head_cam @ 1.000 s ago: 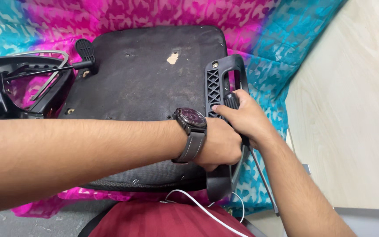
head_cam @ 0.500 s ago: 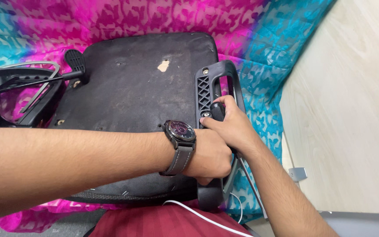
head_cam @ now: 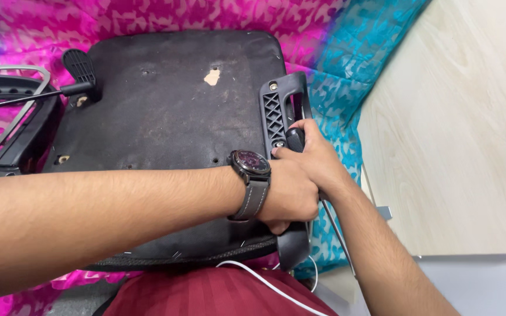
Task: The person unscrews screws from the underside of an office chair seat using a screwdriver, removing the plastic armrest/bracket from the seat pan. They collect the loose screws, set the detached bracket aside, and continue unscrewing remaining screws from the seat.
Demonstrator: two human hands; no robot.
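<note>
A black chair seat (head_cam: 177, 105) lies upside down on a pink and teal cloth. A black plastic armrest bracket (head_cam: 276, 108) with a lattice pattern runs along its right edge. My left hand (head_cam: 288, 196), with a dark watch (head_cam: 252, 175) on the wrist, grips the lower part of that bracket. My right hand (head_cam: 320, 161) is closed around a black tool handle (head_cam: 295, 139) held against the bracket. A thin metal rod (head_cam: 339, 237) shows below my right wrist.
A black lever (head_cam: 80, 64) and a second armrest frame (head_cam: 13, 117) sit at the seat's left side. A pale wooden surface (head_cam: 458, 134) fills the right. A white cable (head_cam: 267, 288) crosses maroon fabric (head_cam: 218, 295) at the bottom edge.
Both hands keep their hold on the bracket and the tool handle. The view has shifted, so the seat and hands sit a little lower and more central.
</note>
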